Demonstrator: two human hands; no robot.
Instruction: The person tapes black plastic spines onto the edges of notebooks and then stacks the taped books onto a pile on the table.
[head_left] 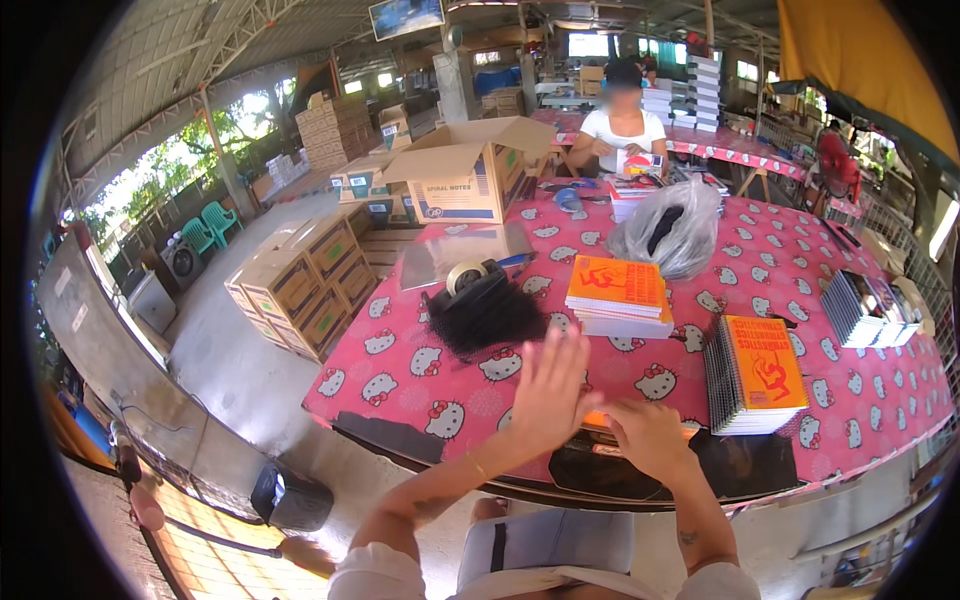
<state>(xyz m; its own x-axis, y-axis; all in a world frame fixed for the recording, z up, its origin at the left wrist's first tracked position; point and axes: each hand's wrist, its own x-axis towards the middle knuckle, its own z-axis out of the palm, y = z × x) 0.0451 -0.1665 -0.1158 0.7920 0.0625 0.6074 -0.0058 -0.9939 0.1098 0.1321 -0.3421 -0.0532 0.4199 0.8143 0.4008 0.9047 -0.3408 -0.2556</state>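
Note:
My left hand (552, 388) is raised over the near edge of the table, its fingers stretched out and holding nothing. Close beside it, my right hand (650, 432) has its fingers curled at an orange-covered notebook (594, 424), mostly hidden beneath both hands. Black sheeting (740, 468) covers the table edge there. Beyond my hands lies a stack of orange-covered books (617, 283). To its left is a heap of thin black binding coils (485, 322), with a tape dispenser (468, 280) behind. Black-coiled orange notebooks (765, 375) are stacked to the right.
A pink patterned cloth (440, 385) covers the table. On it are a clear plastic bag (668, 240) and more spiral notebooks (865, 308). An open carton (460, 185) and stacked boxes (305, 275) stand at left. A person (622, 130) in white handles books across the table.

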